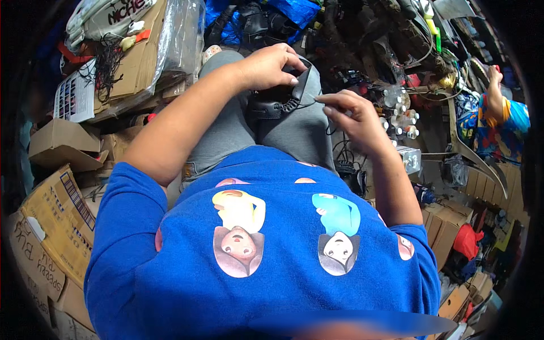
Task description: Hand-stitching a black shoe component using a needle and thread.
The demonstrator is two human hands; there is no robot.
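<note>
On my lap lies a black leather shoe upper (265, 110), with cord wound in coils along part of its edge. My left hand (272, 67) grips its far side, fingers bent over the leather and thumb toward the opening. A thin dark cord (306, 105) runs from the coils to my right hand (352, 113), where thumb and forefinger are pinched together on it. The cord's end and any needle are too small to make out. My grey trousers (294, 136) are beneath the shoe upper.
Flattened cardboard (144, 62) under clear plastic is at the far left, with an open box (62, 141) nearer. Black leather items (258, 28) lie ahead on blue sheeting. Several clear bottles (396, 110) stand to the right. Another person's arm (496, 93) shows farther right.
</note>
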